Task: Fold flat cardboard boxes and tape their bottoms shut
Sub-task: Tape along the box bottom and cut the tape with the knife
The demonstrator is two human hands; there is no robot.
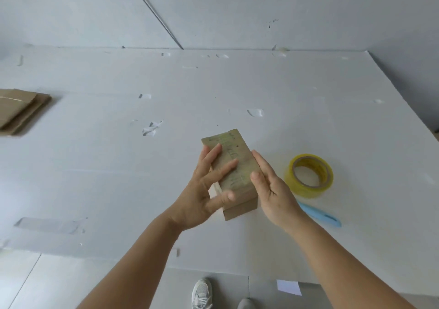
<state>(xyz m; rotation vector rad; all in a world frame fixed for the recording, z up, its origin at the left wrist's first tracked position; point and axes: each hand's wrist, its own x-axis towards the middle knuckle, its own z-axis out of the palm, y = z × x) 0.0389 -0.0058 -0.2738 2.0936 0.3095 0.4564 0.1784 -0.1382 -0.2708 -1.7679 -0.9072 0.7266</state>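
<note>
A small brown cardboard box (240,166) stands folded up on the white table (118,166), with clear tape across its upward face. My left hand (204,190) lies against the box's left side, its straight fingers spread over the top face and its thumb near the front edge. My right hand (270,187) is held flat along the box's right side, fingers straight. A roll of yellowish clear tape (308,175) lies flat just right of the box. A stack of flat cardboard blanks (19,111) sits at the table's far left.
A light-blue utility knife (320,215) lies on the table behind my right wrist. Scraps of clear tape are stuck about the tabletop. The table's front edge runs near the bottom, with shoes (202,294) and grey floor below. Grey walls stand behind.
</note>
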